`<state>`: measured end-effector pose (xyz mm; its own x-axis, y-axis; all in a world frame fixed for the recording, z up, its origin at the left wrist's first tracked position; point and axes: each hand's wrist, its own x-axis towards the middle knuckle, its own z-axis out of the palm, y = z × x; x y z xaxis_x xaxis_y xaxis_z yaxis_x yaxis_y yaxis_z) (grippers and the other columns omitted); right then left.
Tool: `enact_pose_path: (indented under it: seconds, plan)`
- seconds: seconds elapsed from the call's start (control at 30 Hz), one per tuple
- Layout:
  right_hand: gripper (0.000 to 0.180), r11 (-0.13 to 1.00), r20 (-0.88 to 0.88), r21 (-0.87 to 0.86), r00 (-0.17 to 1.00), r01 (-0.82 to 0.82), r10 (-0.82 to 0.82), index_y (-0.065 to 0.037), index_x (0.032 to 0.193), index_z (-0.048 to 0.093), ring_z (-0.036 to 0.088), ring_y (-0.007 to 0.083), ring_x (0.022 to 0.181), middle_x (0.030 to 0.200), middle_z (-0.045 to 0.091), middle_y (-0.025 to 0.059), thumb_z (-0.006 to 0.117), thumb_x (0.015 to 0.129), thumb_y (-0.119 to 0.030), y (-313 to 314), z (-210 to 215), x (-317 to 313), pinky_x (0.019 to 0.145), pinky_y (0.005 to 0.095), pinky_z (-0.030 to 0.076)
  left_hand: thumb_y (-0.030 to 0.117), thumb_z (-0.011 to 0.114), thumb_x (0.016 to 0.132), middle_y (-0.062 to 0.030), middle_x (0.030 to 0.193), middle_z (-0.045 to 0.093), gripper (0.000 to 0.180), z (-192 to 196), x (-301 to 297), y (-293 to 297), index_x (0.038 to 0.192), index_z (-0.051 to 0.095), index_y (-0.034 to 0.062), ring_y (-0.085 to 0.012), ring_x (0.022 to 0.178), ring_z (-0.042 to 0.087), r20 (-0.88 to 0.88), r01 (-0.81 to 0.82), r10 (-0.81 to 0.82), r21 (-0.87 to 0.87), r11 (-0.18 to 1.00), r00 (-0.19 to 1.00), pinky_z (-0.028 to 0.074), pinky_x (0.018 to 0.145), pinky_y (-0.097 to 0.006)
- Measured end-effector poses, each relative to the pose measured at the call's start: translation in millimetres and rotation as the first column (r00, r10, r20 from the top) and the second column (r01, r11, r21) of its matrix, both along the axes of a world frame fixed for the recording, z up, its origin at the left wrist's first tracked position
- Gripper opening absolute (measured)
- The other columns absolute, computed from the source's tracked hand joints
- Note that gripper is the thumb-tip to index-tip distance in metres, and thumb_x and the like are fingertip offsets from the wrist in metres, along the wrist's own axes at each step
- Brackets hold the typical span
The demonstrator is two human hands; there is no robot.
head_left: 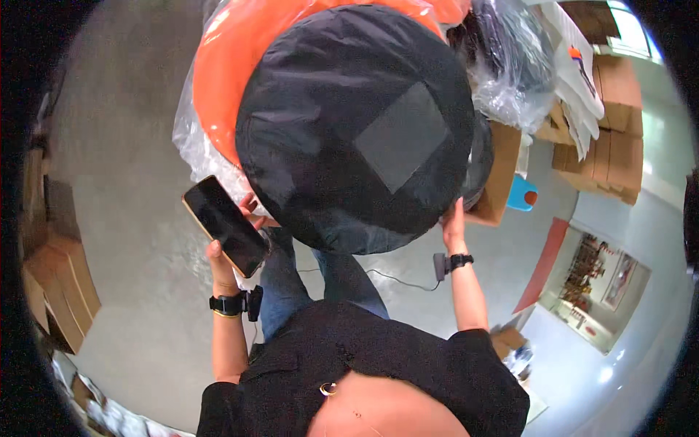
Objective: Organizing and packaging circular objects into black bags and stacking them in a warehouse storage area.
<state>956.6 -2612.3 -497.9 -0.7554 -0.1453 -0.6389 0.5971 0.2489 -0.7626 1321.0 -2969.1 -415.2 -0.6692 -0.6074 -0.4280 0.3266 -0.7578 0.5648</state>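
My left hand (pixel 221 264) is closed around a smartphone (pixel 227 227) with a dark screen and a gold-coloured edge. Its thumb lies along the near side, and its fingertips show past the far side, close to the bag. In front of my body is a big round black fabric bag (pixel 306 146) with a grey square patch (pixel 403 137) on its face. My right hand (pixel 454 226) grips the bag's lower right rim; its fingers are partly hidden there. Behind the bag, an orange item (pixel 222 87) in clear plastic shows around the top and left.
Beyond my right hand stand an open cardboard box (pixel 502 171) and a blue object (pixel 523 194). Stacked cartons (pixel 615 156) and a plastic-wrapped dark bundle (pixel 513 62) are at the far right. More cartons (pixel 62 284) stand at left. A thin cable (pixel 397 279) hangs near my right wrist.
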Motion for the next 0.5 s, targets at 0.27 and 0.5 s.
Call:
enact_pose_path:
  seconds: [0.27,0.5]
  plan:
    - [0.066,0.972,-0.093,0.100,0.971,-0.213,0.222,-0.009,0.132,0.039,0.049,0.0132,0.092,0.122,0.049,0.0084,0.044,0.086,-0.056,-18.4,11.9,-117.1,0.072,0.0254,0.037,0.048,0.048,0.079,-0.0201,0.129,0.043,0.069,34.3,-38.2,-64.8,0.125,0.040,-0.0028,-0.0247,0.109,0.052,0.048,-0.083,0.101,-0.299,0.951,0.994,0.038,0.098,-0.038]
    - [0.071,0.995,0.019,-0.045,0.996,-0.085,0.086,-0.002,0.127,0.042,0.056,0.0200,0.094,0.109,0.059,0.0114,0.047,0.084,-0.058,23.2,-24.3,-60.9,0.079,0.0341,0.044,0.038,0.041,0.088,-0.0131,0.101,0.060,0.046,20.3,-63.0,-129.8,0.115,0.047,0.0016,-0.0225,0.091,0.059,0.392,0.382,-0.227,-0.381,0.842,0.891,0.045,0.083,-0.034]
